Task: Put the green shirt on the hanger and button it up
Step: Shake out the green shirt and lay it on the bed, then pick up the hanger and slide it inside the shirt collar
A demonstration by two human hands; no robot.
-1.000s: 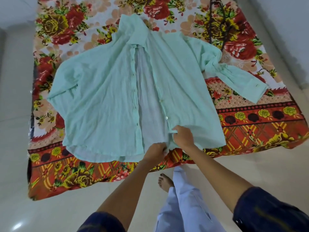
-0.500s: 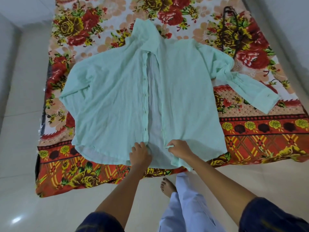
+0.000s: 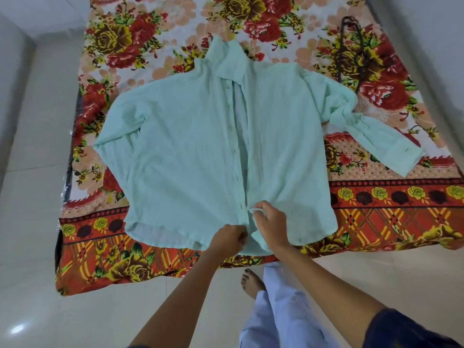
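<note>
Nearest: pale blue trouser leg (image 3: 278,312) and bare foot (image 3: 251,282) on white tiled floor (image 3: 37,247); dark blue sleeves at bottom edge of view.

Both forearms reaching forward to near hem of green shirt (image 3: 180,151). Left hand (image 3: 227,238) curled, knuckles up, pinching lower end of left front panel at hem. Right hand (image 3: 270,222) just beside it, slightly farther, fingers bent round a small fold of right panel's front edge, thumb and forefinger pinching cloth. Hands close together, almost touching; whether a button sits between fingers cannot be told.

Shirt lying flat, front up, on flowered bedsheet (image 3: 140,38) spread over floor. Collar (image 3: 228,59) at far end, hem at near end overlapping sheet's red and yellow border (image 3: 376,222). Front panels apart along most of length, narrow gap showing paler inside; gap closing at hem where hands meet. Row of small buttons visible along edge of left panel. Left sleeve folded in beside body; right sleeve (image 3: 381,144) bent at elbow, stretched toward right, cuff resting on sheet.

Farther right, beyond right shoulder: dark hanger (image 3: 351,46) lying on sheet, apart from shirt body, its lower end near bend of right sleeve. Not inside shirt.

Grey wall at far left and right margins.
</note>
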